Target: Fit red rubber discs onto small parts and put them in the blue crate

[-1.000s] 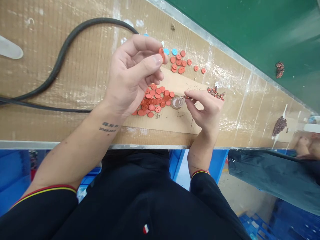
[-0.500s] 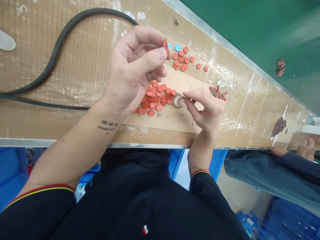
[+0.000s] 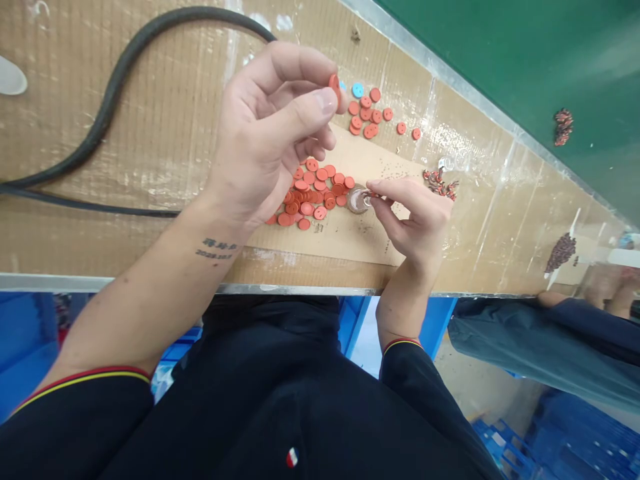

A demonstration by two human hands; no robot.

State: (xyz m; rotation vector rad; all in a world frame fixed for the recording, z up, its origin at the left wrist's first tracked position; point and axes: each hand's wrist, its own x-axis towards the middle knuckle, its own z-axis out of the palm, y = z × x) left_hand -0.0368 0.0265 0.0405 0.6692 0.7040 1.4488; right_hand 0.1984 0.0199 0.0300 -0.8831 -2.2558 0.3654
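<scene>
My left hand (image 3: 280, 127) is raised above the table, pinching a red button-like disc (image 3: 335, 88) on edge between thumb and forefinger. Below it lies a heap of similar red discs (image 3: 309, 193), many with two small holes. My right hand (image 3: 413, 217) is closed in a pinch at a small round clear container (image 3: 357, 200) to the right of the heap. Between its fingertips shows a thin dark-and-red piece (image 3: 370, 194), too small to make out fully. Just right of that hand is a pile of small red-and-black pieces (image 3: 440, 185).
Beyond the heap lie more red discs (image 3: 371, 115) and a blue disc (image 3: 357, 90). A thick black cable (image 3: 113, 100) curves across the cardboard-covered table (image 3: 165, 160) on the left. A dark pile (image 3: 560, 253) lies far right, near another person's arm (image 3: 600, 287).
The camera view has shifted slightly. Both hands keep their pinches, and their positions over the table look almost the same.
</scene>
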